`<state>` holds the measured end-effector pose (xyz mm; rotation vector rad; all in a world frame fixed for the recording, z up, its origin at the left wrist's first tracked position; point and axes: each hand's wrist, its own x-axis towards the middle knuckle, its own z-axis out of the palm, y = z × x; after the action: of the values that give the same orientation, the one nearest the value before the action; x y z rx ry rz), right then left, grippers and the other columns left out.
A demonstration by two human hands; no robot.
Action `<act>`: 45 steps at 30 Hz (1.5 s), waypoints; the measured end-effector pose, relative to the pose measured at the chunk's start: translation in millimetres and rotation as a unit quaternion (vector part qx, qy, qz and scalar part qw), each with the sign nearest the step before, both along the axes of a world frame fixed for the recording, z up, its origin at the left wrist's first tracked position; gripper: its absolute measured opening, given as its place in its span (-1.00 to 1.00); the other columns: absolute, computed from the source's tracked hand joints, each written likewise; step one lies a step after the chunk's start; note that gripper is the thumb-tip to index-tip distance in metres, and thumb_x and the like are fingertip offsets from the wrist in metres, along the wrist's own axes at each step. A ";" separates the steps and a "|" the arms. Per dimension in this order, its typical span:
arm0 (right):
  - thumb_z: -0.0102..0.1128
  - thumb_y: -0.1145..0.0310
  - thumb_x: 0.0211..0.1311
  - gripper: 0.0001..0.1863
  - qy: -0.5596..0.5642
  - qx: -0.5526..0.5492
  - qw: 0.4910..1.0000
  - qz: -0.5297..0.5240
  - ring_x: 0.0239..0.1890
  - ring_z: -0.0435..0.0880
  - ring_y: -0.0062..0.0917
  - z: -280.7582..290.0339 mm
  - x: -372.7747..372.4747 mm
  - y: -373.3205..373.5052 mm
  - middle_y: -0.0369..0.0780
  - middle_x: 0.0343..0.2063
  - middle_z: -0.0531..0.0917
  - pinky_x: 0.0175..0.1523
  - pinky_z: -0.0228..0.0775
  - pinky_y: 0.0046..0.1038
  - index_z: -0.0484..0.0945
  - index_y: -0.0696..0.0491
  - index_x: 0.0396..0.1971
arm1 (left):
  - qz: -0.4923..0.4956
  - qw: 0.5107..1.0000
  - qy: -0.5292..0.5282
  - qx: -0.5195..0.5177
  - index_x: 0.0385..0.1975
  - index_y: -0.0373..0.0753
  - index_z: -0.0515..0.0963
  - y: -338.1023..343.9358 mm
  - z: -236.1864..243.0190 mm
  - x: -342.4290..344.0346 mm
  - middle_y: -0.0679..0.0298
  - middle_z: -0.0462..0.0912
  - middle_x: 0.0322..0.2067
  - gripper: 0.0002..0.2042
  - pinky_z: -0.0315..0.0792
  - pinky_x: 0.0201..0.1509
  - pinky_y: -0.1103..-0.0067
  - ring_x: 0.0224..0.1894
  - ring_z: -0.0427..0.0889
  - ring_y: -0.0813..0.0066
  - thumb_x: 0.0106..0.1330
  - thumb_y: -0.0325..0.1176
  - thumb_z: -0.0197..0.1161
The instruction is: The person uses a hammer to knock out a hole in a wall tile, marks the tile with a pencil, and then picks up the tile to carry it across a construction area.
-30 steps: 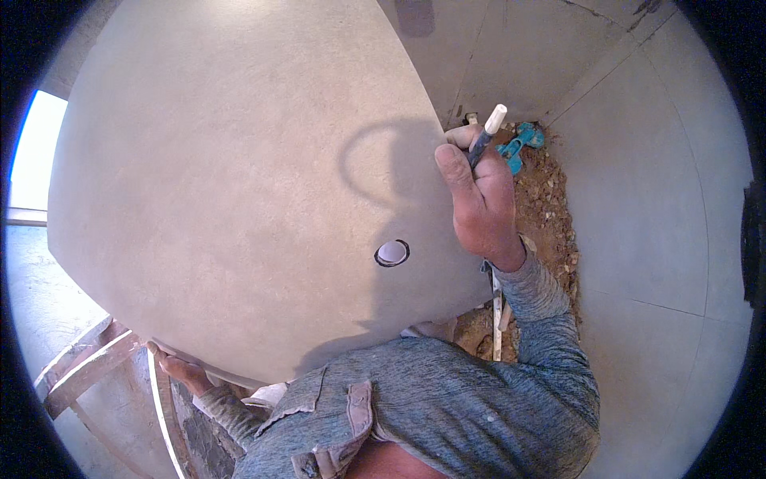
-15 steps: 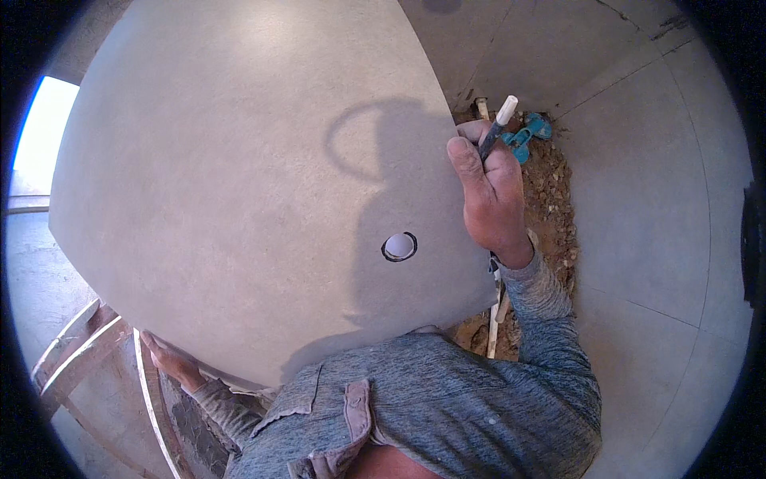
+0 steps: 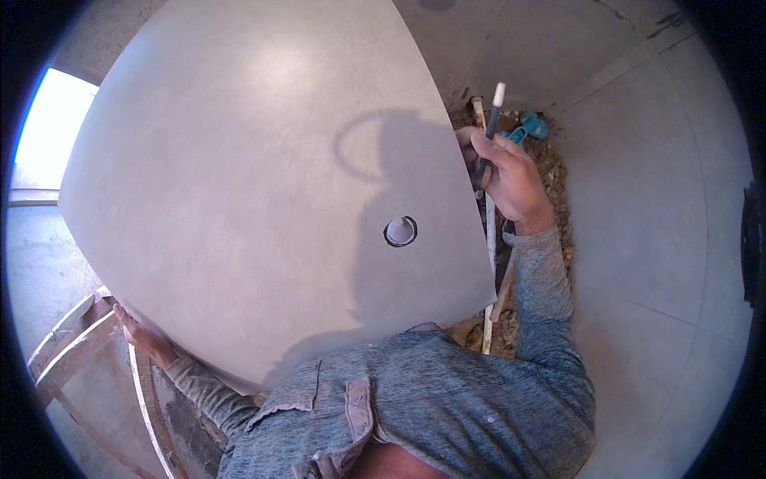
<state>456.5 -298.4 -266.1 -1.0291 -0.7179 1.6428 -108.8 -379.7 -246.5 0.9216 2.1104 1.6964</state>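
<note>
A large grey tile (image 3: 263, 184) spans the middle of the view, tilted and close to my chest. Low on its right half is a round hole (image 3: 400, 231) ringed with a black line, and something pale shows through it. My left hand (image 3: 144, 335) grips the tile's lower left edge, some fingers hidden behind it. At the right edge, my right hand (image 3: 511, 172) is closed around a dark marker (image 3: 492, 120) with a white end pointing up. Some of its fingers reach the tile's edge; whether they bear any weight I cannot tell.
Rubble and soil (image 3: 558, 180) lie beyond the right edge, with a white pipe (image 3: 490, 263) and a teal plastic piece (image 3: 531, 128). Large grey tiles (image 3: 638, 199) cover the right side. Pale curved-looking strips (image 3: 144, 399) stand at the lower left.
The tile has shifted slightly, its hole now higher in view and its left edge farther right. My right hand has turned, bringing the marker more upright. My left hand has moved up and left.
</note>
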 end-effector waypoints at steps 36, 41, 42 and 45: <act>0.10 0.51 0.11 -0.65 0.003 0.100 0.978 0.181 -0.13 0.56 -0.56 -88.3 -3.8 2.1 -0.20 -0.15 0.60 -0.03 0.43 -0.46 0.46 0.21 -0.06 | 0.024 0.994 0.101 -0.024 -0.01 -0.48 0.42 -16.6 -16.5 -34.3 0.09 0.56 -0.13 -0.50 0.43 -0.14 0.56 -0.16 0.54 0.36 0.36 -0.09 -0.05; 0.18 0.52 0.01 -0.62 -0.023 0.072 0.981 0.176 -0.14 0.56 -0.55 -86.8 -4.5 -4.2 -0.19 -0.17 0.61 -0.03 0.42 -0.45 0.48 0.20 -0.09 | 0.025 0.989 0.134 -0.050 0.05 -0.46 0.38 -15.4 -17.8 -37.4 0.04 0.54 -0.08 -0.55 0.44 -0.09 0.54 -0.14 0.54 0.31 0.40 -0.17 -0.13; 0.18 0.51 0.00 -0.62 -0.060 0.099 0.977 0.178 -0.14 0.56 -0.55 -89.9 -3.8 -5.1 -0.19 -0.17 0.61 -0.03 0.41 -0.45 0.49 0.20 -0.10 | 0.024 0.993 0.107 -0.040 0.06 -0.45 0.37 -13.3 -15.9 -33.9 0.03 0.54 -0.07 -0.56 0.44 -0.07 0.52 -0.13 0.54 0.30 0.41 -0.19 -0.14; 0.20 0.51 -0.01 -0.62 -0.130 0.143 0.962 0.192 -0.15 0.57 -0.53 -90.5 -0.3 -3.5 -0.18 -0.18 0.61 -0.04 0.41 -0.46 0.50 0.19 -0.10 | 0.011 0.976 0.209 -0.056 0.06 -0.45 0.37 -20.0 -25.7 -58.4 0.01 0.54 -0.07 -0.58 0.42 -0.03 0.51 -0.13 0.54 0.30 0.41 -0.22 -0.14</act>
<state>456.2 -301.9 -356.6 -0.9425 -1.3582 1.6753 -167.2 -399.6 -272.2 1.3182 2.4550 1.4710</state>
